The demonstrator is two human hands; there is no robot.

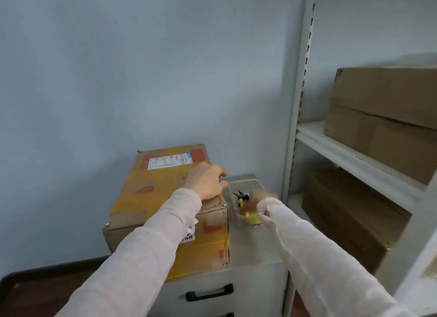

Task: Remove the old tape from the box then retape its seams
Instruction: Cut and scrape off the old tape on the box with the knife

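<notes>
Left hand (pixel 208 183) grips the box's (pixel 151 198) right edge; right of it, the blurred right hand (pixel 260 196), grip unclear, hovers over pliers (pixel 241 197).

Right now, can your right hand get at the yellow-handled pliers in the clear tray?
Probably yes. The right hand hovers over the clear tray right beside the pliers, and nothing lies between them.

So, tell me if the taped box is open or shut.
Shut: the box has its top flaps flat under yellow tape.
</notes>
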